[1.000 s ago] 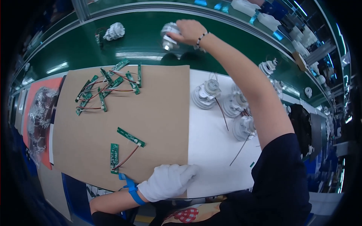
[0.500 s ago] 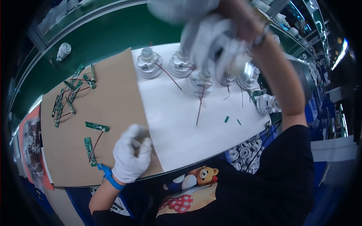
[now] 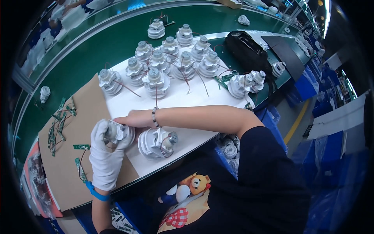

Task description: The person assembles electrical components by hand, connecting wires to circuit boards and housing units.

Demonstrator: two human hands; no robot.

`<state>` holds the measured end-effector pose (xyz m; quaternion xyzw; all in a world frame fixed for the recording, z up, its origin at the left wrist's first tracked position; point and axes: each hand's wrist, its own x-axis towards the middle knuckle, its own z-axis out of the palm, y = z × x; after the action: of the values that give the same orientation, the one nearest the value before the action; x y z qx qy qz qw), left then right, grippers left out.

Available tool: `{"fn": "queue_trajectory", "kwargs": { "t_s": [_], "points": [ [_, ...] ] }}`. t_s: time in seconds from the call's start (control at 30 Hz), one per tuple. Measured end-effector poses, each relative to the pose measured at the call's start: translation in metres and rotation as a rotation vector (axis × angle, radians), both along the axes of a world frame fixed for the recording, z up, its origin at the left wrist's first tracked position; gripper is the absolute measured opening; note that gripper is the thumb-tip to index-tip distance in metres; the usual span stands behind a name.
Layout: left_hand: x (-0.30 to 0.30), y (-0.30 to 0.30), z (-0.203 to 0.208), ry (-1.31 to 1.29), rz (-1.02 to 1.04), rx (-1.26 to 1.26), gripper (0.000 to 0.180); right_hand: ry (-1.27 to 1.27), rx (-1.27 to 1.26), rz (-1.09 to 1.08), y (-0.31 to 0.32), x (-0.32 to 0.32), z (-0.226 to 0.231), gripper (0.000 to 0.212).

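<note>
A white motor unit (image 3: 117, 133) is clasped in the gloved left hand (image 3: 104, 156) at the cardboard sheet's (image 3: 66, 171) right edge; the bare right hand (image 3: 132, 119) is laid against it, grip unclear.

No packages, labels, signs, screens.

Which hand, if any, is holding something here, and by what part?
The gloved left hand grips a white motor unit around its round body, fingers wrapped over the top. The bare right hand rests against the same unit; its grip is hidden.
</note>
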<state>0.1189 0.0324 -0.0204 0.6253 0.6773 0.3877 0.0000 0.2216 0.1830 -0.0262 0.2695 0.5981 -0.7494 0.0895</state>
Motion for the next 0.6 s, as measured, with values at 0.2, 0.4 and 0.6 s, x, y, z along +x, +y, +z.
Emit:
{"fn": "queue_trajectory", "kwargs": {
  "t_s": [0.2,0.4,0.6],
  "points": [
    [0.001,0.009,-0.016,0.081,0.093,0.047,0.058,0.341,1.080,-0.269,0.013,-0.003,-0.034,0.050],
    [-0.002,0.017,-0.020,0.056,0.132,0.027,0.057,0.458,1.086,-0.233,0.018,0.043,0.019,0.032],
    [0.000,0.022,-0.027,0.007,0.130,0.068,0.055,0.581,1.725,-0.501,0.019,0.170,0.058,0.024]
  ]
}}
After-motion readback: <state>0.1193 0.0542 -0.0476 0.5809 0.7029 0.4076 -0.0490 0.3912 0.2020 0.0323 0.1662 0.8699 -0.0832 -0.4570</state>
